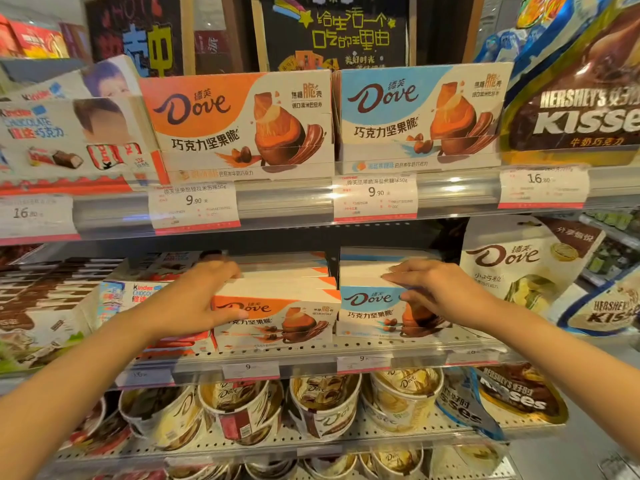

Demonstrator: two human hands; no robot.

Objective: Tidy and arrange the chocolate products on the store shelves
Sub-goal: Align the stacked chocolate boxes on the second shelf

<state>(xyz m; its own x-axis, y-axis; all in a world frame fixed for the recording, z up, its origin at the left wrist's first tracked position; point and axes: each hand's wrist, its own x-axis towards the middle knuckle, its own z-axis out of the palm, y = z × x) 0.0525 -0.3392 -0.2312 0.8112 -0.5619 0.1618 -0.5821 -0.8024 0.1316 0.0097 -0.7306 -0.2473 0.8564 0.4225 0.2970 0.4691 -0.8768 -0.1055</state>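
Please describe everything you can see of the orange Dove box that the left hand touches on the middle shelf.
The orange-and-white cardboard Dove box stands upright at the front of a row of like boxes, facing out. It shows a brown logo and a chocolate picture. The left hand grips its left end, thumb on the front; a blue Dove box stands beside it.

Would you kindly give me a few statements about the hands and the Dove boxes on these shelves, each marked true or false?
1. The left hand rests on the orange Dove box on the middle shelf. True.
2. The right hand grips a Hershey's bag. False: it is on the blue Dove box.
3. The top-shelf blue Dove boxes stand to the right of the orange ones. True.
4. Both price tags under the top-shelf Dove boxes read 16.80. False: both read 9.90.
5. The Dove cups sit above the hands. False: they sit on the shelf below.
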